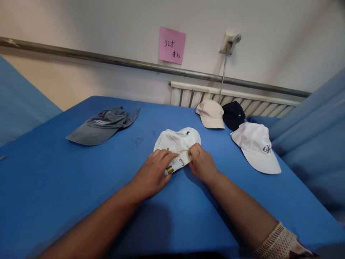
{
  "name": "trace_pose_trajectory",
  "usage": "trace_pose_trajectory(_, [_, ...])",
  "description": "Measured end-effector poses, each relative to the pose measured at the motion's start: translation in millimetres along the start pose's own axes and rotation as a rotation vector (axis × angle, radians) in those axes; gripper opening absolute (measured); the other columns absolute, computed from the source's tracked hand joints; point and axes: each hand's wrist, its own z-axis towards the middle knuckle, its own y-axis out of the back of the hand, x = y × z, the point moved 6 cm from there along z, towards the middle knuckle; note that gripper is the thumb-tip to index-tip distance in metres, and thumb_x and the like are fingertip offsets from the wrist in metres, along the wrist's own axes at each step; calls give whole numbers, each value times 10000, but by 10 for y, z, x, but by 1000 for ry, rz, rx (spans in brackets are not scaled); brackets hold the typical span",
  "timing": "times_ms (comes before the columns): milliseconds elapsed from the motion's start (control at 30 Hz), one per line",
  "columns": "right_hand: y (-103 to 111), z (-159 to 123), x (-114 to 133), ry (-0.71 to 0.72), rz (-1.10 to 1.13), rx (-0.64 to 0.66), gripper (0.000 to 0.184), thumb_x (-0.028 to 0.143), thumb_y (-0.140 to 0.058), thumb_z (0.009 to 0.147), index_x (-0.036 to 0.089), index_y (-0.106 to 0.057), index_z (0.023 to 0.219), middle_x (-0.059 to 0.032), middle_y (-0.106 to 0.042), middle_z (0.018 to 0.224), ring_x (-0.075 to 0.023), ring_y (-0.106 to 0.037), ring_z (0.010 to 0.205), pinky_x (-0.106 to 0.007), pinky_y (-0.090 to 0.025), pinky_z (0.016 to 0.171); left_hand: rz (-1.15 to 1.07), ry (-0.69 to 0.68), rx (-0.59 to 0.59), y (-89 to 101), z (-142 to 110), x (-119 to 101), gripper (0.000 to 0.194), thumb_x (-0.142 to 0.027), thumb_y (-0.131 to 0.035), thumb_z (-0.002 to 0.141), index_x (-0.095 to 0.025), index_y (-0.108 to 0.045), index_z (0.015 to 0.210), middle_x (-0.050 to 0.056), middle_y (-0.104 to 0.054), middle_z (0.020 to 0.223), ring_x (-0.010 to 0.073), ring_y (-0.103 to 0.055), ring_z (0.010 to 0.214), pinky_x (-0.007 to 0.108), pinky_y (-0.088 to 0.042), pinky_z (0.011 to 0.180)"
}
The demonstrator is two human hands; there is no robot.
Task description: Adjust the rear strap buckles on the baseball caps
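A white baseball cap (175,140) with a small dark emblem lies at the middle of the blue surface, its back strap toward me. On the strap are a brass-coloured buckle (169,169) and a metal-rimmed slot. My left hand (153,171) pinches the strap beside the buckle, thumb below and fingers above. The fingers of my right hand (201,162) are curled closed on the cap's back edge, right of the slot. Both hands partly cover the cap.
A grey cap (104,124) lies at the left on the blue table (94,201). Toward the right are a cream cap (210,113), a dark navy cap (234,114) and a white cap with black letters (256,147). Behind stand a radiator (185,96) and a metal rail (129,63); blue curtains flank both sides.
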Motion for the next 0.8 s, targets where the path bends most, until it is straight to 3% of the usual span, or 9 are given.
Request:
trace_pose_trajectory(167, [99, -17, 219, 164, 76, 178, 196, 214, -623, 838, 176, -560, 1019, -104, -601, 991, -256, -559, 890, -374, -446, 756, -83, 17, 80, -41, 6, 23, 482, -181, -670, 768, -231, -563, 1235, 73, -609, 1161, 270, -533, 1092, 415, -414, 965])
trace_pose_trajectory(333, [102, -62, 332, 292, 288, 366, 201, 384, -689, 852, 210, -621, 924, -30, -606, 879, -188, -572, 789, -309, -434, 713, -368, 44, 259, -30, 5, 86, 169, -306, -681, 797, -211, -696, 936, 31, -678, 889, 203, -612, 858, 323, -468, 831])
trace_pose_trajectory(400, [94, -65, 311, 245, 379, 373, 243, 434, -681, 859, 207, -628, 930, -26, -606, 890, -169, -573, 764, -286, -439, 692, -460, 149, 145, 57, 25, 220, 165, -342, -626, 838, -205, -710, 873, 29, -689, 859, 185, -625, 818, 294, -479, 783])
trace_pose_trajectory(500, [74, -72, 322, 193, 433, 347, 277, 355, -656, 889, 204, -602, 1115, -74, -609, 1105, -177, -596, 865, -288, -463, 739, -466, 402, -246, 243, 3, 546, 250, -391, -602, 831, -181, -705, 919, 46, -704, 900, 192, -637, 815, 293, -495, 754])
trace_pose_trajectory(567, [37, -93, 384, 224, 427, 374, 281, 293, -633, 902, 207, -584, 1166, -85, -594, 1181, -182, -598, 917, -289, -463, 767, -414, 532, -379, 271, -32, 722, 338, -432, -616, 801, -164, -696, 992, 47, -702, 862, 192, -633, 762, 294, -498, 703])
trace_pose_trajectory(633, [-5, -114, 438, 257, 400, 422, 175, 267, -606, 916, 200, -607, 1078, -69, -616, 1101, -172, -595, 882, -276, -450, 744, -362, 596, -339, 207, -24, 823, 404, -465, -641, 765, -156, -692, 1021, 30, -691, 788, 185, -617, 686, 285, -484, 635])
trace_pose_trajectory(733, [-15, -125, 448, 279, 337, 467, 71, 260, -589, 915, 191, -609, 914, -41, -619, 944, -156, -572, 789, -261, -410, 670, -352, 585, -203, 87, 15, 811, 327, -471, -647, 744, -167, -690, 860, -1, -659, 692, 162, -578, 606, 261, -444, 563])
trace_pose_trajectory(800, [15, -124, 412, 288, 299, 485, 60, 240, -611, 879, 191, -600, 847, -30, -617, 890, -148, -552, 737, -259, -379, 630, -355, 559, -256, 118, 13, 724, 268, -441, -629, 759, -175, -654, 766, -14, -629, 653, 147, -556, 588, 248, -430, 551])
